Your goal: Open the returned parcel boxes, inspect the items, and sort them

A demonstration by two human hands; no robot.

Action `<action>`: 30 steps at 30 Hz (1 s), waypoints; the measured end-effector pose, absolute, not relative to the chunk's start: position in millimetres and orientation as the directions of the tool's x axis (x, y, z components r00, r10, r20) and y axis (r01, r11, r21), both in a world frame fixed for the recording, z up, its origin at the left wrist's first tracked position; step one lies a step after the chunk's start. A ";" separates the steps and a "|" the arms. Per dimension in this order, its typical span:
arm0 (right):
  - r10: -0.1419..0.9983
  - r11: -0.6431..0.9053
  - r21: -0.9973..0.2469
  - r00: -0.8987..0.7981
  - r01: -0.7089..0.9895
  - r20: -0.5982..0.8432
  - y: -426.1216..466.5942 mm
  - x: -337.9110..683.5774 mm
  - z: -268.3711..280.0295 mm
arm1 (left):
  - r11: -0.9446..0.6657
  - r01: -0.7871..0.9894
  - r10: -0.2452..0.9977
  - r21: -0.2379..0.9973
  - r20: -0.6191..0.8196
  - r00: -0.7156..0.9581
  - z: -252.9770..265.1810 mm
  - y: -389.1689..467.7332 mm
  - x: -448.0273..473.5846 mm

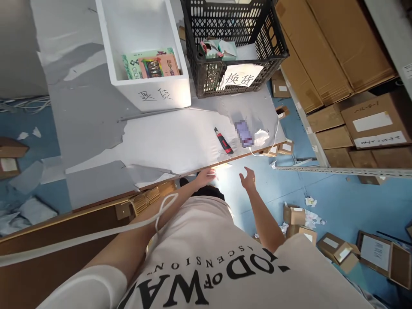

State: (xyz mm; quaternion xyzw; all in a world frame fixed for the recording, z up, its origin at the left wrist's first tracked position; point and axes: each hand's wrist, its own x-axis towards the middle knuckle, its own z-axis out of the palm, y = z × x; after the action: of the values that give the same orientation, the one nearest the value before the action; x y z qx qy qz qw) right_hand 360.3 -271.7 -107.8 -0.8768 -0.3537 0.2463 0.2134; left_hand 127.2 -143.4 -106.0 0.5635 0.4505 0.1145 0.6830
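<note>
My left hand (206,177) hangs just below the front edge of the table, close to my body, its fingers loosely stretched and nothing visible in them. To the right, my right hand (248,178) is held over the floor with thumb and fingers apart, holding nothing. Nearest to both on the table lies a red and black utility knife (223,140). Beside it is a purple, phone-shaped object (243,133), blurred out by pixels, with a white cable (276,136) running from it. A crumpled white paper (261,137) lies alongside.
On the table (167,137) stand a white foam box (151,92) holding colourful packages and a black plastic crate (209,75) with small boxes inside. Shelving with cartons (370,124) rises at the right. Cardboard boxes (337,249) and scraps lie on the blue floor. A white cord (96,235) crosses my left arm.
</note>
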 end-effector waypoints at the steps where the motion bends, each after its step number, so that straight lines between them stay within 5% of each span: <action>1: 0.747 -0.634 -0.522 0.625 0.570 -0.226 -248.4 368.4 -104.9 | 0.376 0.348 0.666 0.859 -0.512 0.542 -103.4 -137.0 116.9; 6: 0.772 -0.625 -0.334 0.621 0.706 -0.133 -147.6 407.1 -96.4 | 0.709 0.127 0.650 0.694 -0.712 0.266 -89.3 -110.5 65.9; 13: 0.767 -0.640 -0.198 0.609 0.742 -0.201 -106.2 430.0 -111.3 | 0.812 -0.121 0.581 0.571 -0.809 0.090 -71.6 -113.5 34.3; 19: 0.799 -0.580 -0.327 0.600 0.746 -0.048 -109.8 418.4 -112.8 | 0.784 -0.138 0.608 0.605 -0.794 -0.027 -67.5 -126.9 23.4; 25: 0.902 -0.358 -0.482 0.429 0.800 0.041 -80.8 377.3 -97.9 | 0.699 -0.018 0.702 0.715 -0.691 -0.172 -68.3 -128.6 0.9; 30: 0.960 -0.153 -0.696 0.271 0.701 0.062 -40.1 329.4 -83.9 | 0.533 -0.104 0.762 0.840 -0.529 -0.373 -64.8 -136.3 -24.1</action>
State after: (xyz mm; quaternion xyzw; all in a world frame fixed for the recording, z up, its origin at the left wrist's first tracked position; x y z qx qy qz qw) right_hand 329.4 -40.1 -83.9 -0.7314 -0.5680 0.2040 0.3175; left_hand -24.1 -136.3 -64.8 0.2312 0.7117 0.4244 0.5099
